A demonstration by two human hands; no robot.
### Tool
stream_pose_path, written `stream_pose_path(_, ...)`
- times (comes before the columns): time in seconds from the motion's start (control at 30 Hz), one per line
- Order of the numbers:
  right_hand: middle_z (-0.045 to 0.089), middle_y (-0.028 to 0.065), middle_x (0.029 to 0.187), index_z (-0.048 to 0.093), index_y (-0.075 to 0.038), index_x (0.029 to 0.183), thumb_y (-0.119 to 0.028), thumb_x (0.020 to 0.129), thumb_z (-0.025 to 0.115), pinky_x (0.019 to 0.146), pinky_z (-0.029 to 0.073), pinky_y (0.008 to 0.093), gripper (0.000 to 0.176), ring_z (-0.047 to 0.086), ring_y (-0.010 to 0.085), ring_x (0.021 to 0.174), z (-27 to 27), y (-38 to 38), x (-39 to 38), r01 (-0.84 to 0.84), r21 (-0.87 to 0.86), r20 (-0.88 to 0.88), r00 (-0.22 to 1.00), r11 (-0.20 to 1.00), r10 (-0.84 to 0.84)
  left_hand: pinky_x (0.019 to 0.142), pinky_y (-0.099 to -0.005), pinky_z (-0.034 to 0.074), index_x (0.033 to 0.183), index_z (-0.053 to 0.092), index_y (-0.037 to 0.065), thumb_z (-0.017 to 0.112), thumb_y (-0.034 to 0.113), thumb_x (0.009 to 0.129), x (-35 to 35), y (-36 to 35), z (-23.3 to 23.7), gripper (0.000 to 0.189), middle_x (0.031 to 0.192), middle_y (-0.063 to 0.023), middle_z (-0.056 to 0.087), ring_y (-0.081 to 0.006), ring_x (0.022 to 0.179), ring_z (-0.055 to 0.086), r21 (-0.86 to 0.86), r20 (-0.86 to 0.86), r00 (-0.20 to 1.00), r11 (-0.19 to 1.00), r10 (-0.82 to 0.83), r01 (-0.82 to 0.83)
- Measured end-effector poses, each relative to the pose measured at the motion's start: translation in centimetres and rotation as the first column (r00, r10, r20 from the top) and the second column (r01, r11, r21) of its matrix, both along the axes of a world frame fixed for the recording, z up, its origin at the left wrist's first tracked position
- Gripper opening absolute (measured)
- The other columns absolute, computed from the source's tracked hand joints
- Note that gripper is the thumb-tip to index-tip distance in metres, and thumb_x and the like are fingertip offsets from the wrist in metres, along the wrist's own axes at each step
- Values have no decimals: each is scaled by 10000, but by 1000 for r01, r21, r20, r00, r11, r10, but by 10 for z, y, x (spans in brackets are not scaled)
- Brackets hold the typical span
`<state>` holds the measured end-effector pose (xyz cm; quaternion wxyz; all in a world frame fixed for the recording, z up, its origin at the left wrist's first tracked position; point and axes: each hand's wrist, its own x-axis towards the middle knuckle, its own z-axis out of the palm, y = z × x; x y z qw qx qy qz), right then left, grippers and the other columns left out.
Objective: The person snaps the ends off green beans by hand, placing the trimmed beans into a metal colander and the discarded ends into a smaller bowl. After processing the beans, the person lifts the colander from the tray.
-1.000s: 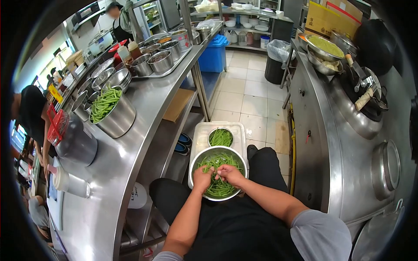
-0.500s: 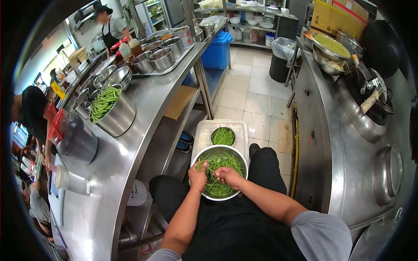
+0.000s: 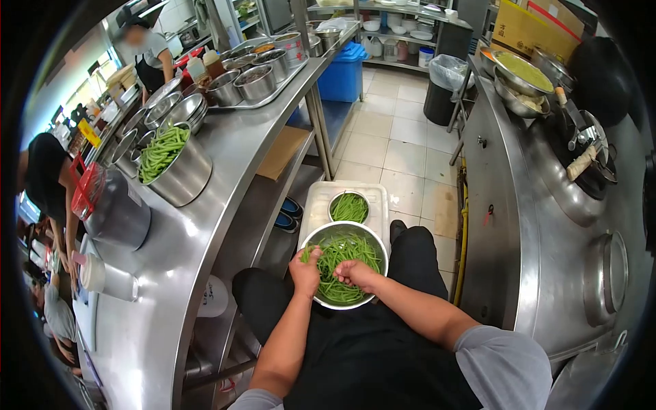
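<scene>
Grn beans (image 3: pixel 352 251), long axes crisscrossed, in bowl (image 3: pixel 335 232)

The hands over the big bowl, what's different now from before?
The left hand has moved left, toward the rim of the big bowl, away from the right hand; they were close together. A co-worker in the background has moved left in the view. I can't tell whether any green beans were picked up or dropped. Both bowls stayed put.

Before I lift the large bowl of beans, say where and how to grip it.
Probably take the large bowl by its round rim, left hand from the left, right hand from the right: both sides look reachable, no handles show, and the small bowl crowds the far side.
</scene>
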<state>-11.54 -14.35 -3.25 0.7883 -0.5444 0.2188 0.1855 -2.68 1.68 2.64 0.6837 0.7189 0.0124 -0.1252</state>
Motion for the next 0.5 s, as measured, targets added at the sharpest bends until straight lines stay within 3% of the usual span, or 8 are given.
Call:
stream_pose_path(0.07,651,-11,781,694,-69,956,-181,1042,618,622,446,264,160,518,101,643,-11,3,4,-19,-84,-15,1000,996,18,770,-326,549,1055,775,-1,733,93,930,-5,-1,0,163,921,-89,778,-164,788,691,214,264,945,967,-195,139)
stream_pose_path(0.13,689,31,820,708,-25,961,-162,975,642,662,502,323,153,609,170,701,-36,6,8,107,-273,-39,992,956,-122,777,-330,548,1031,779,-5,743,97,913,-13,-6,13,160,916,-113,778,-160,821,700,241,274,940,961,-201,136)
stream_pose_path(0.17,689,31,820,708,-25,961,-162,975,642,662,502,323,153,609,170,701,-37,5,7,103,-270,-41,992,958,-118,781,-334,548,1030,778,-7,750,104,909,-14,-7,17,167,922,-113,780,-166,833,704,216,273,940,965,-205,148)
stream_pose_path(0.23,705,63,844,704,-8,1009,-140,922,683,718,537,364,160,657,211,754,-12,1,6,-75,-492,-179,984,868,-17,780,-343,549,1033,778,-6,773,146,898,-10,-6,10,203,929,-143,780,-195,826,715,147,257,947,976,-192,158)
stream_pose_path(0.27,705,63,844,704,-8,1009,-140,922,683,718,537,364,160,657,211,754,-19,2,8,-75,-493,-175,984,867,-15,780,-343,549,1033,778,-6,773,146,898,-7,-3,8,203,929,-143,780,-195,826,715,147,260,947,977,-190,156)
stream_pose_path(0.33,708,67,899,696,-7,1078,-107,893,728,748,543,342,213,665,181,805,-42,4,11,159,-560,160,984,813,-82,786,-370,558,1045,779,1,780,174,894,-1,2,4,229,923,-185,772,-259,830,740,336,213,939,923,-269,188)
stream_pose_path(0.43,688,36,925,678,-1,1122,14,896,710,827,527,274,229,643,137,852,-4,-1,11,287,-388,284,941,876,-182,793,-412,563,1044,780,7,787,202,888,0,7,-8,251,910,-226,756,-344,859,748,469,134,931,850,-339,242)
stream_pose_path(0.5,683,25,938,681,-3,1128,4,911,709,819,524,271,219,635,122,856,10,-11,9,246,-375,300,944,894,-134,799,-429,562,1037,780,8,789,207,885,-3,6,-2,250,919,-238,752,-375,875,741,491,145,912,828,-384,271)
